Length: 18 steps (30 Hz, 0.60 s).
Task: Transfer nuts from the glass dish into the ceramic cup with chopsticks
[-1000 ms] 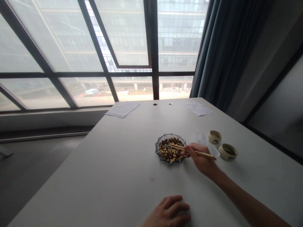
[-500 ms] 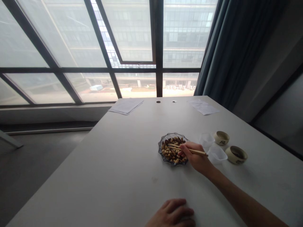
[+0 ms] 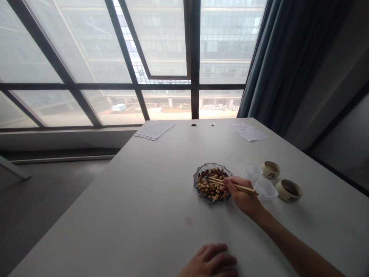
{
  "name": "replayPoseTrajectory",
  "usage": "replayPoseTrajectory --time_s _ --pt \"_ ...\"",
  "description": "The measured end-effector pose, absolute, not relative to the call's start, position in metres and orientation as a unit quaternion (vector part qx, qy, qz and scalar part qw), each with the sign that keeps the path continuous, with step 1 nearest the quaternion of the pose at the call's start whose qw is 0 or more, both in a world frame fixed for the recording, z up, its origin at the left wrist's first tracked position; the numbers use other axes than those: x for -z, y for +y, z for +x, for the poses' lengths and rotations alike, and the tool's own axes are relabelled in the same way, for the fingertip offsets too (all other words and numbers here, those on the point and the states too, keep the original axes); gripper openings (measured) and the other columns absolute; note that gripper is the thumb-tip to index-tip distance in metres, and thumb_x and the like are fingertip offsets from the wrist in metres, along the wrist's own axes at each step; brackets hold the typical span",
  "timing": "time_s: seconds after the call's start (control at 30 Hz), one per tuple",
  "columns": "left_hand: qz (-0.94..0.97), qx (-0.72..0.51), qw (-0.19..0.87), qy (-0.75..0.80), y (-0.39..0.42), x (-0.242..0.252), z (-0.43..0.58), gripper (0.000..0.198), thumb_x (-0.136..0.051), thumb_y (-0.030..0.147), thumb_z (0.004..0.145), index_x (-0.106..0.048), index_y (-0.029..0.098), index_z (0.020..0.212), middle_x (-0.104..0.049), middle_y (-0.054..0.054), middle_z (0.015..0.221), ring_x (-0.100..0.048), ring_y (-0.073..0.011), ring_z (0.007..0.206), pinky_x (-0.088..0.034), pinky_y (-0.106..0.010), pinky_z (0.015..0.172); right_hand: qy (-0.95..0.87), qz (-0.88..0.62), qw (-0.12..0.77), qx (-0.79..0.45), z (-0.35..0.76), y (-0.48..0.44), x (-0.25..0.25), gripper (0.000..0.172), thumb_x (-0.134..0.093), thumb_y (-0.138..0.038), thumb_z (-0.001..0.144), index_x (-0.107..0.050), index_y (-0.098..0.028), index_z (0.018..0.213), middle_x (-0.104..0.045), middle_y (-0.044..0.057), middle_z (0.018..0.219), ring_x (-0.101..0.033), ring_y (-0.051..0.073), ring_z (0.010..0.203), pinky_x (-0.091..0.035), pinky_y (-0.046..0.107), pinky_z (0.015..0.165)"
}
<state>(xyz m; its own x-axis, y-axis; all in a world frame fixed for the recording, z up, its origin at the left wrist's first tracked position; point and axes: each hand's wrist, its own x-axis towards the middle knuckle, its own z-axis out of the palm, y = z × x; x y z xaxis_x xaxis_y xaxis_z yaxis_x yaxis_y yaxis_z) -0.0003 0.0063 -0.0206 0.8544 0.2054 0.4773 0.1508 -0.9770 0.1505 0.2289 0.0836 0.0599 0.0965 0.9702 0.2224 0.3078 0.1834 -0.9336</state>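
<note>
- Right hand (image 3: 243, 196) pinches a pair of wooden chopsticks (image 3: 245, 188) between thumb and fingers, resting just beside the right rim of a scalloped glass dish (image 3: 196, 185).
- Chopsticks reach leftward from the hand, shafts close together, their tips over a heap of peanuts (image 3: 211, 189) mixed with darker brown pieces. Whether the tips hold a nut is too small to tell.
- Dish sits on the pale surface (image 3: 123, 219), right of centre and within easy reach of the right hand.
- Rounded nuts like these can slip from a hard squeeze, so a light, even closing of the tips would likely serve best, with the upper stick doing the moving and the lower one steady against the fingers.
- Left hand (image 3: 209, 261) rests on the near part of the surface, fingers loosely curled, holding nothing, well apart from the dish.
- Two clear plastic cups (image 3: 265, 190) stand just right of the dish, the nearer one beside the upper ends of the chopsticks.
- Two small cream ceramic cups (image 3: 288, 191) sit beyond them, towards the right edge of the surface.
- Loose sheets of paper (image 3: 155, 130) lie at the far edge, below a large window (image 3: 164, 46).
</note>
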Motion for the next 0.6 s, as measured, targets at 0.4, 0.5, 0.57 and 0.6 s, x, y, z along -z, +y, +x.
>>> replayPoseTrajectory --time_s 0.4,0.5,0.57,0.6 --pt "0.967 -0.238 0.029 0.088 0.0064 0.0235 -0.0013 0.026 -0.059 0.042 0.103 -0.064 0.026 0.123 -0.068 0.002 0.128 -0.052 -0.017 0.129 -0.043 -0.025 0.11 -0.524 -0.55 0.534 -0.37 0.2251 0.0865 -0.0534 0.047 -0.065 -0.063 0.089 -0.074 -0.017 0.084 -0.079 0.011 0.081 -0.076 0.026 0.072 -0.063 0.036 0.068" --pt "0.962 -0.253 0.04 0.09 0.0065 0.0244 -0.001 0.025 -0.058 0.04 0.103 -0.064 0.026 0.123 -0.068 0.003 0.126 -0.051 -0.0158 0.129 -0.041 -0.024 0.112 -0.503 -0.554 0.545 -0.378 0.2245 0.0882 -0.053 0.048 -0.069 -0.064 0.085 -0.075 -0.016 0.087 -0.078 0.011 0.078 -0.076 0.027 0.071 -0.064 0.037 0.067" --pt "0.961 -0.257 0.046 0.091 0.0064 0.0243 -0.0008 0.024 -0.055 0.04 0.105 -0.064 0.026 0.122 -0.068 0.004 0.127 -0.051 -0.0153 0.13 -0.04 -0.023 0.112 -0.498 -0.554 0.549 -0.379 0.2238 0.0896 -0.0528 0.048 -0.07 -0.064 0.084 -0.075 -0.016 0.087 -0.078 0.011 0.077 -0.076 0.027 0.069 -0.064 0.037 0.066" --pt "0.961 -0.256 0.048 0.092 0.0064 0.0241 -0.0008 0.025 -0.055 0.041 0.105 -0.064 0.026 0.122 -0.068 0.005 0.127 -0.051 -0.0152 0.13 -0.04 -0.023 0.112 -0.497 -0.554 0.55 -0.38 0.2235 0.0903 -0.0526 0.048 -0.07 -0.064 0.084 -0.075 -0.017 0.087 -0.078 0.011 0.077 -0.076 0.027 0.069 -0.064 0.037 0.066"
